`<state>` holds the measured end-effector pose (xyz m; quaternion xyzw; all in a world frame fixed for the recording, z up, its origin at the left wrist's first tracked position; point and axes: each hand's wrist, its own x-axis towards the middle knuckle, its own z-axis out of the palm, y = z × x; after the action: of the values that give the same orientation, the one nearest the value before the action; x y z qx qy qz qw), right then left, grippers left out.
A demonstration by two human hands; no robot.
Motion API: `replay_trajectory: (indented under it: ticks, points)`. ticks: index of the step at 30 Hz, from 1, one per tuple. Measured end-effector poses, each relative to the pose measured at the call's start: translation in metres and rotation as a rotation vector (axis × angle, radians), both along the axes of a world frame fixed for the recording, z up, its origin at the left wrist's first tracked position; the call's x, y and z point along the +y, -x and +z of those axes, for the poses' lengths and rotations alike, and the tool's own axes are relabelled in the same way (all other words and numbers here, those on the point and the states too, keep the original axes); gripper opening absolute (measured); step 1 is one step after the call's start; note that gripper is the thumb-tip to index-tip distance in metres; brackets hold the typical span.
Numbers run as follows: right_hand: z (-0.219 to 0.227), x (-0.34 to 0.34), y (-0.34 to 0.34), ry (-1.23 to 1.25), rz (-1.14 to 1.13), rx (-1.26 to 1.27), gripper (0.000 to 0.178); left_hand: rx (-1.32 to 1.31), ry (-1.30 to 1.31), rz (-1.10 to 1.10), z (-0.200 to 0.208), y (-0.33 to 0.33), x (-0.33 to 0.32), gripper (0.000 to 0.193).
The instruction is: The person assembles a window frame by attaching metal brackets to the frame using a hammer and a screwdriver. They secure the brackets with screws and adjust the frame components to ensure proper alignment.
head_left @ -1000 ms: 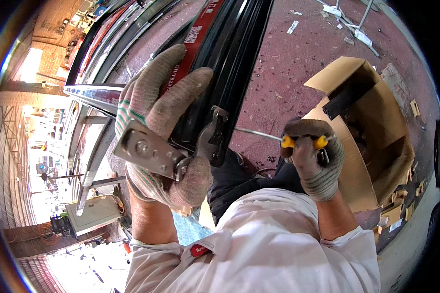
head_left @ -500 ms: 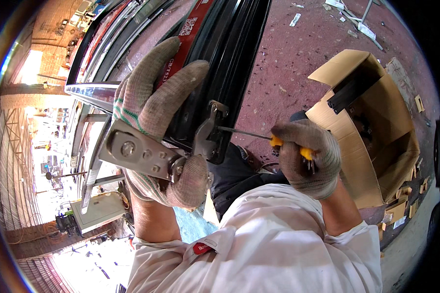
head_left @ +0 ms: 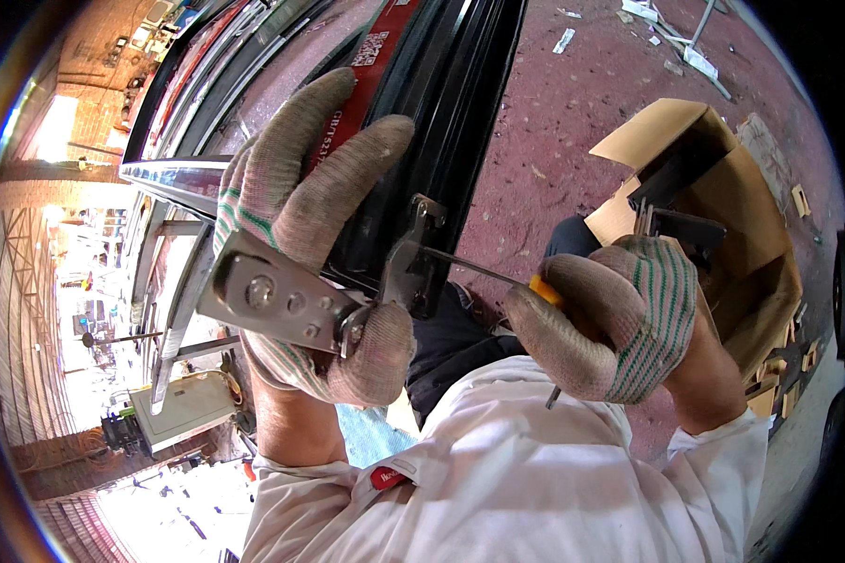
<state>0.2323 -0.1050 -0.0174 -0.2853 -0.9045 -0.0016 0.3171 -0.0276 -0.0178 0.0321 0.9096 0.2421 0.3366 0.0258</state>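
Note:
My left hand point(head_left: 286, 192), in a knitted work glove, is closed round a grey metal hinge arm point(head_left: 272, 298). Its joint end point(head_left: 402, 267) lies against the end of a black metal profile point(head_left: 446, 122), and thumb and forefinger rest along the profile. My gloved right hand point(head_left: 620, 319) grips a screwdriver by its yellow handle point(head_left: 545, 290). The thin shaft point(head_left: 479, 269) points left, its tip at the hinge's joint end. Below the right hand a short metal end point(head_left: 553, 398) pokes out; what it belongs to is hidden.
An open cardboard box point(head_left: 760, 244) with black bars stands on the reddish floor point(head_left: 545, 131) at the right. Small wooden pieces point(head_left: 800, 201) lie beyond it. More framed profiles point(head_left: 197, 122) stretch away at the upper left; a pale metal cabinet point(head_left: 186, 410) is at the lower left.
My right hand has rolled over and shifted slightly right, now showing the glove's striped side. The screwdriver stays at the hinge. The left hand and profile have moved slightly right.

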Motion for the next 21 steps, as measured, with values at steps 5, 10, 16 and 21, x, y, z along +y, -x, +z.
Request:
replay_trajectory:
  ticks: [5, 10, 16, 21]
  points:
    - [0.004, 0.005, -0.002, -0.015, 0.073, -0.099, 0.044, 0.04, -0.032, 0.028, 0.002, -0.001, 0.0, 0.089]
    - [0.0, 0.012, -0.008, -0.117, 0.125, -0.164, 0.04, 0.012, -0.066, 0.043, 0.007, -0.007, -0.005, 0.077]
    - [-0.015, 0.017, -0.005, -0.572, 0.004, -0.166, 0.036, -0.088, 0.001, -0.02, 0.0, -0.013, -0.006, 0.082]
    - [-0.019, 0.028, -0.008, -0.675, 0.0, -0.167, 0.036, -0.073, 0.042, -0.025, -0.004, -0.011, -0.001, 0.087]
